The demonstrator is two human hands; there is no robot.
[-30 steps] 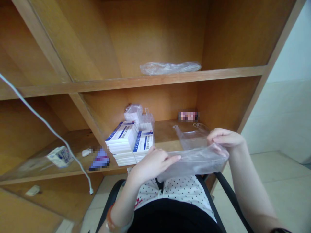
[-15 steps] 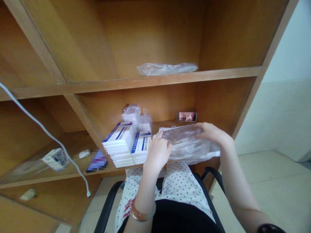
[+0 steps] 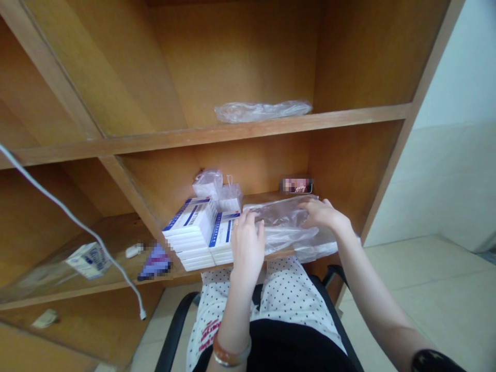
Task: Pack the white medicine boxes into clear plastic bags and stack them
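Note:
A clear plastic bag [image 3: 287, 219] lies spread along the front of the middle shelf, its right end hanging past the shelf edge. My left hand [image 3: 248, 245] is at the bag's left end, fingers bent over its edge beside the boxes. Farther right, my right hand [image 3: 325, 216] touches the bag's upper side with its fingers spread and stretched out. Left of the bag are a taller stack of white-and-blue boxes [image 3: 191, 222] and a lower box stack [image 3: 223, 232], partly covered by my left hand.
Behind the stacks are small bagged boxes [image 3: 209, 185]. A phone [image 3: 297, 185] leans at the back. Another folded plastic bag [image 3: 263, 110] lies on the upper shelf. A white cable [image 3: 77, 217] hangs at left, before a small carton [image 3: 89, 260]. Chair armrests flank my legs.
My right hand has slid left along the bag, and its fingers are more spread. The bag's upper edge has shifted left. My left hand has moved slightly left and down, fingers straighter.

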